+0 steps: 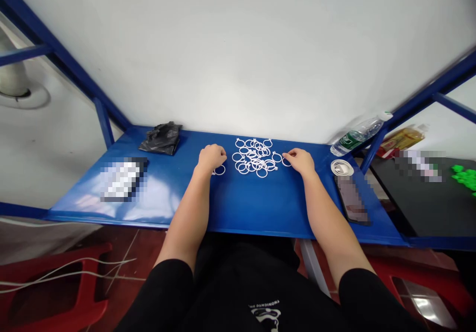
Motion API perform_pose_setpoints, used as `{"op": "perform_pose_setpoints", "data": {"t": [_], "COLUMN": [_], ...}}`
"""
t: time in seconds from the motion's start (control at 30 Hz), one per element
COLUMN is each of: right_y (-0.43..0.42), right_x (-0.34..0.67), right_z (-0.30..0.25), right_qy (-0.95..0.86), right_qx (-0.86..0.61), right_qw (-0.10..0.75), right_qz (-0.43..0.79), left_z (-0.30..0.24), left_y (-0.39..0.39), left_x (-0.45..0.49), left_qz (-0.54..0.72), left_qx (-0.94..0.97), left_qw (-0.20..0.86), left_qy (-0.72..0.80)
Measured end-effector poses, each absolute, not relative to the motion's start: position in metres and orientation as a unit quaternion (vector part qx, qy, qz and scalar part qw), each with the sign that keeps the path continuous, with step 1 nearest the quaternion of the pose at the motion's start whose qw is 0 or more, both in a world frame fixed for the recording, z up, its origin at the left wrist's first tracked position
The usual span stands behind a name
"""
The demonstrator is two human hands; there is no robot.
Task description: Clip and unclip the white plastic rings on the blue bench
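Several thin white rings, each with a small knob on its rim, lie in a loose heap [256, 159] on the blue tabletop [256, 203]. At the heap's right side, my right hand [301, 161] pinches a white ring [286, 162] near its knob between thumb and fingers. Left of the heap, my left hand [211, 157] is closed, with its fingers curled downward. Another white ring [220, 170] shows just under that hand, with part of one more beside it. The left fingertips are partly hidden, so what they grip does not show.
A crumpled black plastic bag [163, 137] and a blurred-out object [124, 179] lie left. On the right are a tilted clear bottle [359, 134], a white coil [342, 168] and a phone-like slab [351, 200]. Blue frame bars [104, 123] and a white wall [238, 64] border the table.
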State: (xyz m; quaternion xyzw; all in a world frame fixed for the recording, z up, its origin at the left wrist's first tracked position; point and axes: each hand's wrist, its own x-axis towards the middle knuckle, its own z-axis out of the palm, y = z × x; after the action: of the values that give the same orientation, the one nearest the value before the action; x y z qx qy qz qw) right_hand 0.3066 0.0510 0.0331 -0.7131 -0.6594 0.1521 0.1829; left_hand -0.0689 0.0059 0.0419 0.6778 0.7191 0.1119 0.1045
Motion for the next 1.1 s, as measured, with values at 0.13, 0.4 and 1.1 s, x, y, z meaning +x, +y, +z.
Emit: {"op": "perform_pose_setpoints", "data": {"t": [0.13, 0.4, 1.1], "right_y": [0.048, 0.044, 0.000], "right_x": [0.301, 0.295, 0.235], "right_z": [0.033, 0.033, 0.037], "right_qy": [-0.689, -0.719, -0.792], "right_qx": [-0.698, -0.664, -0.352], "right_qw": [0.141, 0.199, 0.463], "right_qz": [0.132, 0.042, 0.185], "left_z": [0.042, 0.044, 0.021], "left_y": [0.007, 0.007, -0.011], "left_x": [-0.067, -0.067, 0.026], "left_qz": [0.124, 0.112, 0.443], "left_qx": [0.678, 0.683, 0.817], "left_qw": [0.132, 0.204, 0.002], "left_qy": [0.712, 0.692, 0.368]}}
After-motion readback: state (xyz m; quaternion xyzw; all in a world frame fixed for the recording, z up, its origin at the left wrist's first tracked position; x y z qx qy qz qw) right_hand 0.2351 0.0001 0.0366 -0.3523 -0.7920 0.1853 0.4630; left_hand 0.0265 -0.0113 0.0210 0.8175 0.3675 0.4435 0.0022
